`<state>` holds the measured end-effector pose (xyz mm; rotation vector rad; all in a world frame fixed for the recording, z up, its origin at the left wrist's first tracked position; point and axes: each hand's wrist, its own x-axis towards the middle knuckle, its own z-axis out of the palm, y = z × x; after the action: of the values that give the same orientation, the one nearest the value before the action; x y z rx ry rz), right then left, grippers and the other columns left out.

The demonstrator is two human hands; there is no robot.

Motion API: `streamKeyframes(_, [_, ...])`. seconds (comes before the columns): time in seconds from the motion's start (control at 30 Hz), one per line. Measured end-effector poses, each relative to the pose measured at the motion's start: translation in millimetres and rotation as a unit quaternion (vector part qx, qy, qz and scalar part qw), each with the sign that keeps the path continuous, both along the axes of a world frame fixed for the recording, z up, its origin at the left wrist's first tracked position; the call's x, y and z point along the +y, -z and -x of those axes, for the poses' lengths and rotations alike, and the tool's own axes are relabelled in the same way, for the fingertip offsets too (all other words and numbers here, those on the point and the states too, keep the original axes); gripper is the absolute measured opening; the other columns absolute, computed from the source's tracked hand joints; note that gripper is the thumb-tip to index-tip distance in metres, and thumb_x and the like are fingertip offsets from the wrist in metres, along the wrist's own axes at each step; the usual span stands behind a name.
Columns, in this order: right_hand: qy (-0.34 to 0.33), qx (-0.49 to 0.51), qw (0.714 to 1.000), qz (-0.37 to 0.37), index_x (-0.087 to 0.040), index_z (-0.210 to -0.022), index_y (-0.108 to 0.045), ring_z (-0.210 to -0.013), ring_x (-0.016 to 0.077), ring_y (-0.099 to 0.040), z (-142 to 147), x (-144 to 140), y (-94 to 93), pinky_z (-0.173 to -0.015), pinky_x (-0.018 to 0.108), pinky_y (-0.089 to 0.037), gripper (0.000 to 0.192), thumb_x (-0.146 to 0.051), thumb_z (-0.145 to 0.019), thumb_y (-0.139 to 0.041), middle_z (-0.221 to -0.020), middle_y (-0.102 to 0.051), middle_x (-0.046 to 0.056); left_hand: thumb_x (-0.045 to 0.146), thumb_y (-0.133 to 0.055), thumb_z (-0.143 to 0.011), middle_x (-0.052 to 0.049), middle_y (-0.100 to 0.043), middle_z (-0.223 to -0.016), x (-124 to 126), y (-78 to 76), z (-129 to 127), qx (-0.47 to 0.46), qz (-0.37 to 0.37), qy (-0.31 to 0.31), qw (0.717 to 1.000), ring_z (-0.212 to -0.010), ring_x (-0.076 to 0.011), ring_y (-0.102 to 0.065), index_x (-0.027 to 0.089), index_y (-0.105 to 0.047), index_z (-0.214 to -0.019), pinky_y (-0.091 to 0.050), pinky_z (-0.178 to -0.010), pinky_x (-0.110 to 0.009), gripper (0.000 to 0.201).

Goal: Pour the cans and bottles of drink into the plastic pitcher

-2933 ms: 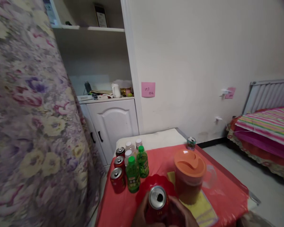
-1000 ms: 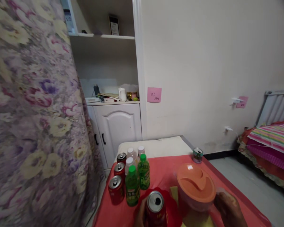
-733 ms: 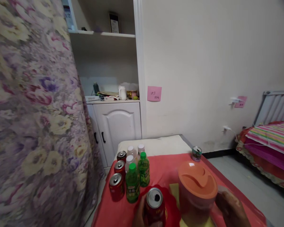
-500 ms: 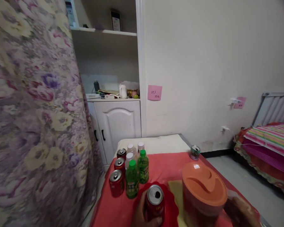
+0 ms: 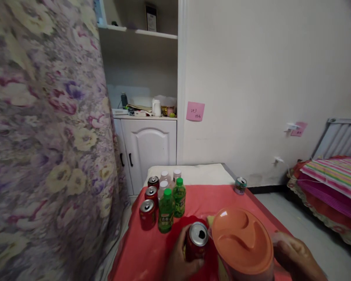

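Observation:
My left hand is wrapped around an opened red drink can, which stands over a red scalloped tray. On the right, my right hand grips the handle of a clear pitcher with an orange lid. The pitcher leans toward the can, its spout side close to the can's right edge. I cannot make out any liquid running between them. Part of a yellow cloth shows between can and pitcher.
Left of the tray stand red cans, green bottles and clear bottles with white caps. A small teal can stands at the table's far right. A floral curtain hangs left; a bed is at right.
The pitcher has moved left toward the can and tilts more, my right hand moving with it. My left hand still holds the can. The camera view has shifted slightly.

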<state>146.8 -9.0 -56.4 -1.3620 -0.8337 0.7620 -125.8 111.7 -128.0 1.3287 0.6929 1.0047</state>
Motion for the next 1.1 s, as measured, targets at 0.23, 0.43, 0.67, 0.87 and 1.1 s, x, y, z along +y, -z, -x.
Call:
streamKeyframes(0.23, [-0.041, -0.081, 0.996, -0.010, -0.019, -0.058, -0.071, -0.045, 0.0146, -0.045, -9.1, 8.8, -1.2, -0.055, 0.032, -0.049, 0.048, -0.067, -0.063, -0.074, -0.046, -0.050, -0.001, 0.024, -0.080, -0.052, -0.013, -0.067, -0.132, -7.3, -15.7, 5.0, 0.020, 0.017, -0.009, 1.000, -0.129, -0.0370, -0.055, 0.023, -0.054, -0.125, -0.039, -0.110, -0.049, 0.078])
streamKeyframes(0.43, [-0.044, -0.153, 0.987, 0.013, -0.019, -0.059, -0.071, -0.045, 0.0133, -0.041, -12.1, 12.4, -4.4, -0.047, 0.027, -0.041, 0.055, -0.074, -0.064, -0.069, -0.047, -0.050, -0.001, 0.011, -0.072, -0.050, -0.011, -0.065, -0.133, -9.5, -16.1, 5.0, 0.020, 0.032, -0.006, 0.999, -0.128, -0.0339, -0.055, 0.023, -0.054, -0.124, -0.040, -0.109, -0.045, 0.077])
streamKeyframes(0.67, [-0.034, -0.130, 0.991, 0.001, -0.019, -0.055, -0.064, -0.050, 0.0124, -0.036, -6.8, 14.4, -6.2, -0.045, 0.025, -0.031, 0.057, -0.074, -0.066, -0.068, -0.051, -0.042, -0.002, 0.014, -0.076, -0.051, -0.013, -0.065, -0.133, -8.9, -19.7, 3.1, 0.011, 0.026, 0.014, 1.000, -0.129, -0.0342, -0.055, 0.022, -0.054, -0.125, -0.038, -0.110, -0.045, 0.078])
streamKeyframes(0.87, [-0.029, -0.124, 0.992, -0.003, -0.019, -0.052, -0.052, -0.055, 0.0128, -0.035, -6.9, 18.2, -2.5, -0.051, 0.026, -0.032, 0.058, -0.073, -0.064, -0.070, -0.056, -0.035, -0.004, 0.013, -0.076, -0.052, -0.009, -0.066, -0.132, -8.8, -14.9, 4.8, -0.005, 0.022, 0.016, 1.000, -0.127, -0.0329, -0.056, 0.025, -0.056, -0.125, -0.039, -0.108, -0.044, 0.078])
streamKeyframes(1.1, [-0.050, -0.152, 0.987, 0.004, -0.020, -0.054, -0.054, -0.055, 0.0145, -0.038, -10.4, 19.8, -3.3, -0.055, 0.027, -0.038, 0.053, -0.070, -0.069, -0.068, -0.053, -0.038, -0.003, 0.010, -0.074, -0.050, -0.010, -0.067, -0.131, -7.9, -16.9, 4.5, 0.011, 0.030, 0.006, 0.999, -0.125, -0.0328, -0.058, 0.024, -0.056, -0.124, -0.042, -0.106, -0.044, 0.077])
